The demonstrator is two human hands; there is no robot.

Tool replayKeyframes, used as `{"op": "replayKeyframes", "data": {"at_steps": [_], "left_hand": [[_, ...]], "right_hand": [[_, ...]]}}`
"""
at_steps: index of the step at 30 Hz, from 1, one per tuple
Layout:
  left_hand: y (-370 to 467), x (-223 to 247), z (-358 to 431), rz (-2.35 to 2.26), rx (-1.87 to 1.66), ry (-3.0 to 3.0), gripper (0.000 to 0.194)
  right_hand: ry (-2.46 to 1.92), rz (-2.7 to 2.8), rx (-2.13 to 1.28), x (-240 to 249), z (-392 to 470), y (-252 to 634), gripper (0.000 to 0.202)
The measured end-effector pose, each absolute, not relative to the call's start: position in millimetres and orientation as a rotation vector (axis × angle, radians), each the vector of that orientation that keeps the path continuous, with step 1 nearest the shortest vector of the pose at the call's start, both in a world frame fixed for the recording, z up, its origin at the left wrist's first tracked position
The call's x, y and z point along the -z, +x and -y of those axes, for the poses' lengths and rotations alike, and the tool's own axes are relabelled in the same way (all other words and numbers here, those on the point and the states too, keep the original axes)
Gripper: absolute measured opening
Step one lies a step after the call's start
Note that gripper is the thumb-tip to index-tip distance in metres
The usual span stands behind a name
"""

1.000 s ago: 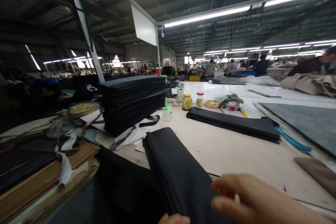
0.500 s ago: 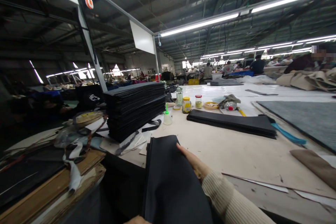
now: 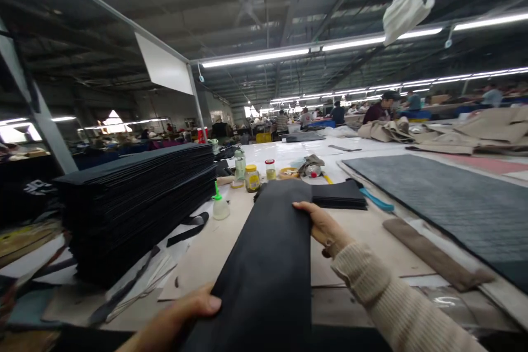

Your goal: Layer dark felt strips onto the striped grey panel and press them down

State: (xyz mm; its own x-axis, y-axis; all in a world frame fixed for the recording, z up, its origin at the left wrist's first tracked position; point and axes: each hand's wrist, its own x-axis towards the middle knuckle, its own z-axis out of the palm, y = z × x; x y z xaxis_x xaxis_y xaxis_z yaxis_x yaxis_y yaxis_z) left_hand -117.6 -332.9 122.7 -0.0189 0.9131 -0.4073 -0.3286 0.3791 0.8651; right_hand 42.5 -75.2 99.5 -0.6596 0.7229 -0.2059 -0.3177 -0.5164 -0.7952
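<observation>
Long black panels (image 3: 268, 264), apparently fabric or leather-like, are held between my two hands above the tabletop. My right hand (image 3: 325, 226) grips their right edge near the far end, thumb on top. At the lower left edge, my left hand (image 3: 185, 311) is closed round the side with the thumb on top; its other fingers are hidden underneath. Beyond the held panels lies a low pile of similar black panels (image 3: 339, 196), partly covered by them. A tall stack of black panels (image 3: 140, 214) stands to the left.
A squeeze bottle with a green nozzle (image 3: 221, 209) and a yellow-lidded jar (image 3: 252, 179) stand ahead. A blue strip (image 3: 377, 199), a brown folded cloth (image 3: 433, 253) and a grey sheet (image 3: 429, 192) lie to the right. A white mask (image 3: 407, 11) hangs overhead.
The view has swung right. The held panels have risen and moved forward over the table, now overlapping the low pile. My left hand has come further into view.
</observation>
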Motion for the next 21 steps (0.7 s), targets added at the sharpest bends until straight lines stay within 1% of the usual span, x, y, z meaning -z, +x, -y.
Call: {"op": "replayKeyframes", "data": {"at_steps": [3, 5, 7, 10, 12, 14, 17, 21], "left_hand": [[-154.5, -141.3, 265.3, -1.327, -0.859, 0.84, 0.047], [-180.4, -143.6, 215.4, -1.513, -0.607, 1.042, 0.048], [-200.2, -131.9, 167.8, -1.678, -0.328, 1.277, 0.044], [-214.7, -95.8, 115.9, -1.753, -0.04, 1.557, 0.041], [-219.2, -73.6, 99.8, -1.707, 0.017, 1.639, 0.044], [-223.3, -61.8, 96.1, -1.639, 0.018, 1.666, 0.047], [-225.8, -61.8, 101.3, -1.606, -0.003, 1.702, 0.048], [-220.0, -71.6, 104.6, -1.656, -0.007, 1.726, 0.049]], "right_hand": [[-0.731, 0.852, -1.91, -102.2, 62.0, 98.5, 0.024], [-0.781, 0.8, -1.786, -88.7, 65.9, 124.3, 0.03], [-0.863, 0.787, -1.755, -64.6, 73.7, 139.1, 0.032], [-0.968, 0.762, -1.852, -26.0, 80.7, 150.8, 0.033], [-0.988, 0.76, -1.914, -11.0, 77.4, 159.8, 0.032], [-1.005, 0.783, -1.917, -8.1, 66.5, 172.4, 0.03], [-1.073, 0.846, -1.884, -18.8, 39.2, 193.5, 0.025], [-1.195, 1.044, -1.984, -34.7, 1.6, 205.9, 0.027]]}}
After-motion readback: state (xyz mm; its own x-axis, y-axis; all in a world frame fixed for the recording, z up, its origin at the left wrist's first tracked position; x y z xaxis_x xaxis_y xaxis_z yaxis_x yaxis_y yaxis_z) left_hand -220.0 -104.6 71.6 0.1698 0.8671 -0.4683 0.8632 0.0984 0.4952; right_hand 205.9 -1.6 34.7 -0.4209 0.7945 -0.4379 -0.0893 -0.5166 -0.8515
